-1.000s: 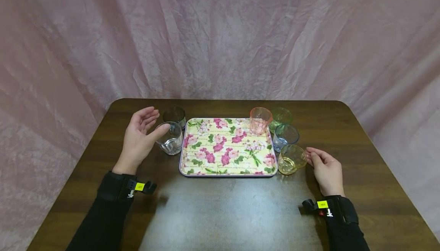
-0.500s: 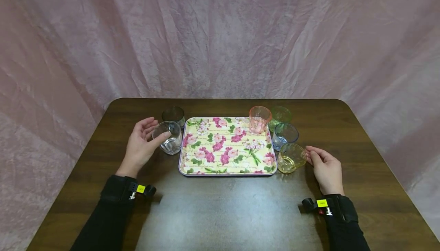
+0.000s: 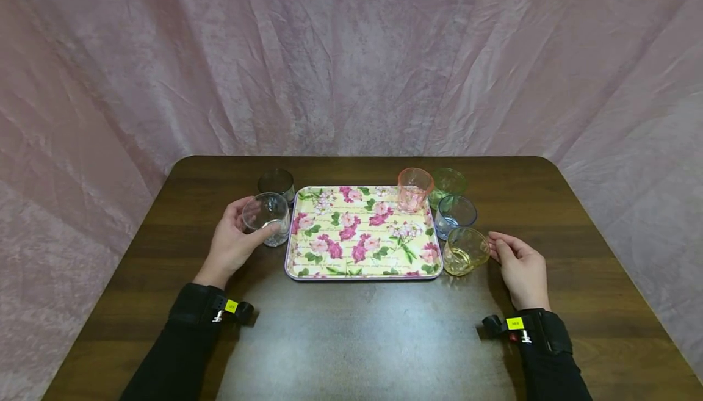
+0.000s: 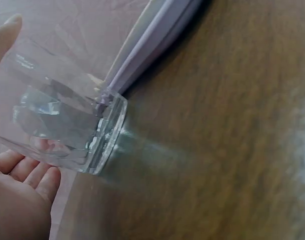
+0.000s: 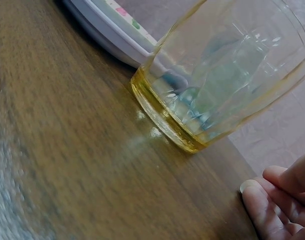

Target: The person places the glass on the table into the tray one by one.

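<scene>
My left hand [image 3: 232,243] is around a clear glass [image 3: 267,212] standing just left of a floral tray [image 3: 351,278]. Its thumb crosses the near side and its fingers reach along the far left side. In the left wrist view, the loosely extended fingers [image 4: 47,182] lie along one side of the clear glass [image 4: 57,110] and the thumb at the other; firm contact is not plain. My right hand [image 3: 523,273] rests on the table right of a yellow glass [image 3: 465,254]. Its fingers are loosely curled, hold nothing and stand apart from that glass.
A dark grey glass [image 3: 277,182] stands behind the clear one. Right of the tray are a blue glass [image 3: 456,218] and a green glass [image 3: 450,184]. A pink glass [image 3: 414,190] is at the tray's back right corner. A pink curtain [image 3: 351,59] hangs behind the wooden table [image 3: 593,254].
My left hand has moved right and a little toward me, its thumb sliding down across the clear glass and its fingers coming closer around it. My right hand has stayed in place.
</scene>
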`<state>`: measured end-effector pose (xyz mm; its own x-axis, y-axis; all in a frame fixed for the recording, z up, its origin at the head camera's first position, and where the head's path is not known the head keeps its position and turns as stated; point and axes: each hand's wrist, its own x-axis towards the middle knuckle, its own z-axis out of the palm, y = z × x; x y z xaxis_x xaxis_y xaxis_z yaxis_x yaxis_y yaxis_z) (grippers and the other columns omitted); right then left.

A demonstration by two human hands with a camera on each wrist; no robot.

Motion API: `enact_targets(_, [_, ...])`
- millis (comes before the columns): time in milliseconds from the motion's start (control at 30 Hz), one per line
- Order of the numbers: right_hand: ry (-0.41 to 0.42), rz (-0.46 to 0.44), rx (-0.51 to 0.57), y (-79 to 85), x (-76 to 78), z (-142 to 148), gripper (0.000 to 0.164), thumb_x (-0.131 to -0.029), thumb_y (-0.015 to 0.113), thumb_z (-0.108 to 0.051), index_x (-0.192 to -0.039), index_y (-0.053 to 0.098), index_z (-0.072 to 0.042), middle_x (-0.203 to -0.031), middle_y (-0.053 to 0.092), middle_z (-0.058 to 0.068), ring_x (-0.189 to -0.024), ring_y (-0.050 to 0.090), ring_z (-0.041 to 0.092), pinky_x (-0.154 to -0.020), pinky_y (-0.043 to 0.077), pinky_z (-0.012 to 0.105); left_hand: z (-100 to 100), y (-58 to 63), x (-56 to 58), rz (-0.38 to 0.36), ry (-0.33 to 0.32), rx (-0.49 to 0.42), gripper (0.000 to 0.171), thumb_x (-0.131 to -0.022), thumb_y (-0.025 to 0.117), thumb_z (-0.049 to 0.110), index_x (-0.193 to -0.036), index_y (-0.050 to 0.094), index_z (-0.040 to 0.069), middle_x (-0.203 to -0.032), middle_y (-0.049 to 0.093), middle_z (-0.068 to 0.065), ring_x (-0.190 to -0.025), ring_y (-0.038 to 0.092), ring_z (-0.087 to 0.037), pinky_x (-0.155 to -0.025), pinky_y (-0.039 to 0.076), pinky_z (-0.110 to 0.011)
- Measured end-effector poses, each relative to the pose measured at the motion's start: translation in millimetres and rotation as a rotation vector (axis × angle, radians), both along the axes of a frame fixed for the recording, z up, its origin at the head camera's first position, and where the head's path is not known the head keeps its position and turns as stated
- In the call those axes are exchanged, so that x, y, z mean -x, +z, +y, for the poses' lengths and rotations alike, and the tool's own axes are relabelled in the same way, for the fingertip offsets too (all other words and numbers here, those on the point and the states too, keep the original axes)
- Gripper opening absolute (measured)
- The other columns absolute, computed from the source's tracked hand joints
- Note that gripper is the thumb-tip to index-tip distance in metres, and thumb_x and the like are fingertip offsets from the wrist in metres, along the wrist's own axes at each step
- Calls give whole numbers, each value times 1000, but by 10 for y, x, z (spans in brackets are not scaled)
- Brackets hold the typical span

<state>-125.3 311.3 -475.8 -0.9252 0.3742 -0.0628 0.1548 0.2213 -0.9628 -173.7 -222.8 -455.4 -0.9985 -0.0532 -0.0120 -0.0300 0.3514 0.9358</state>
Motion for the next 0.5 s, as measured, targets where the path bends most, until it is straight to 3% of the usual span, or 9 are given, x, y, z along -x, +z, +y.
enact_targets(500, [6,-2,-8,0,2,7,40,-116,54,-17,-144,65,9,-104,71,-21,-96,73,-9,-88,58,10,50,-75,-2,12,-46,35,100,-91,93,26,-167,31,2,-164,48,-23,-155,44,-41,-132,32,-60])
